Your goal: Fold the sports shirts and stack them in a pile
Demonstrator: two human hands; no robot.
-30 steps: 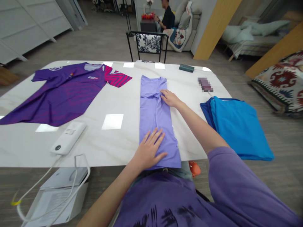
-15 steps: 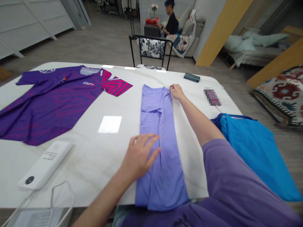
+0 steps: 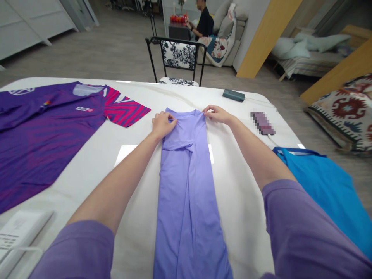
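Observation:
A lavender T-shirt (image 3: 186, 186), folded into a long narrow strip, lies lengthwise on the white table (image 3: 241, 186). Its collar end points away from me, and a folded sleeve rests across the upper part. At the far left corner my left hand (image 3: 163, 124) is closed, thumb and fingers pinching the cloth. My right hand (image 3: 216, 114) pinches the far right corner beside the collar. Left of the strip a purple jersey (image 3: 58, 131) with a pink striped sleeve is spread out. Blue folded clothing (image 3: 322, 182) lies by my right arm.
A dark green case (image 3: 233, 95) and a phone (image 3: 263, 123) with a cable lie at the back right. A white device (image 3: 23, 236) sits at the near left. Beyond the table stand a patterned chair (image 3: 178, 56) and a sofa with a seated person (image 3: 204, 23).
My left hand has moved forward from above the shirt's middle to its far left corner and now grips it. My right hand stays at the right corner. The view has shifted forward.

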